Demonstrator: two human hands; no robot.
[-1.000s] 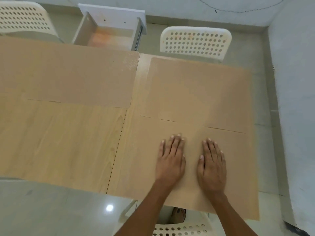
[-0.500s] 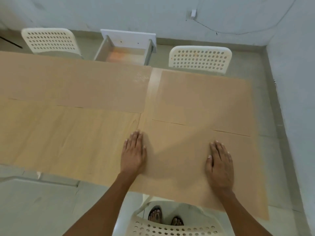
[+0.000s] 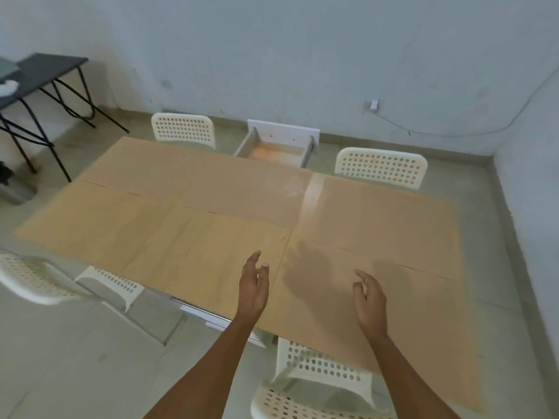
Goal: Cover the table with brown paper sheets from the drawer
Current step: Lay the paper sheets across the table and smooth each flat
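Brown paper sheets lie flat on the long table, whose bare wood [image 3: 313, 192] shows as a narrow strip. The near-right sheet [image 3: 402, 300] overhangs the front edge; a far-right sheet [image 3: 381, 216], a far-left sheet [image 3: 196, 182] and a near-left sheet [image 3: 145, 237] cover the rest. My left hand [image 3: 253, 285] hovers above the near sheets' seam, fingers relaxed, holding nothing. My right hand [image 3: 369, 300] hangs over the near-right sheet, fingers loose and empty. The open white drawer [image 3: 276, 148] stands beyond the far edge; I see no sheets inside.
White perforated chairs stand at the far left [image 3: 183, 128], the far right [image 3: 381, 167], the near left [image 3: 36, 276] and right below me [image 3: 317, 376]. A black folding table [image 3: 45, 74] is at the left wall. A cable [image 3: 423, 128] runs along the right wall.
Both hands have lifted off the near-right sheet, where they lay flat, and now hover with loose fingers. The view has pulled back and up, showing the whole table.
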